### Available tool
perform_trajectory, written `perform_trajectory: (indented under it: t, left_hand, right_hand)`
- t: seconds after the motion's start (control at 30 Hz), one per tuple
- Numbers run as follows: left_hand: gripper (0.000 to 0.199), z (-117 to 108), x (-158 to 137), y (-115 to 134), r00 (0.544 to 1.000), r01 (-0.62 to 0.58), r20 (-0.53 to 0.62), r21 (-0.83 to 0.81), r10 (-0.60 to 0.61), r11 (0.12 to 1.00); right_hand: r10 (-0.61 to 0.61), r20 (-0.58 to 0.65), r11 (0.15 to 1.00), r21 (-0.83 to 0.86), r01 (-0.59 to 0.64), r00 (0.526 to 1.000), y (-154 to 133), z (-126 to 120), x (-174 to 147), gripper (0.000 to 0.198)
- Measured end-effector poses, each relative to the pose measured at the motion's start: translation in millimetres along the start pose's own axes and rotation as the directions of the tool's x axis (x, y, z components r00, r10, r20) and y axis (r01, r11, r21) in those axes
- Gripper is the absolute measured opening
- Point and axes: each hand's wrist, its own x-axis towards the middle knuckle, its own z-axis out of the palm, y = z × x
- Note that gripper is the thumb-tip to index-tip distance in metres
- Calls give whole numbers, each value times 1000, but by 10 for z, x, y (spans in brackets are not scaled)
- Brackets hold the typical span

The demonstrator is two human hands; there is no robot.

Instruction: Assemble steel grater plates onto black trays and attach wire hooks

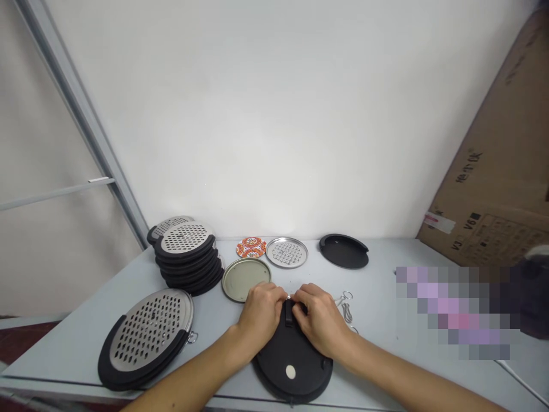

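Note:
A round black grater holder lies flat in front of me, its underside up, with a pale round dot and a short black tab at the top. At its far edge my left hand and my right hand face each other with fingers pinched. Between the fingertips a small shiny metal piece shows; its full shape is hidden. Right of my right hand lie several loose metal ring hangers. To the left is a round grater in a black holder, with a metal ring at its edge.
A stack of round graters stands at the back left. Along the wall lie an olive round tray, an orange patterned disc, a metal grater disc and a black holder. A cardboard box leans at right.

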Motion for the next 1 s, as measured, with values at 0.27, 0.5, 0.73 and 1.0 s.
perform_trajectory:
  t: [0.27,0.5,0.73,1.0]
  left_hand:
    - [23,3,-5,-26,998,-60,-9,-62,59,996]
    - [23,6,5,-28,996,-88,-26,-113,86,990]
    - [24,7,-7,-40,996,-94,-21,-161,92,982]
    - [25,18,-5,-46,994,-109,-20,-168,107,980]
  right_hand:
    - [27,-20,999,-30,-28,999,14,34,-5,18]
    - [50,-14,999,-2,-50,999,-3,23,-20,20]
    - [53,-46,999,3,-53,998,9,39,-18,20]
    - [76,-78,996,43,-73,994,16,60,-17,19]
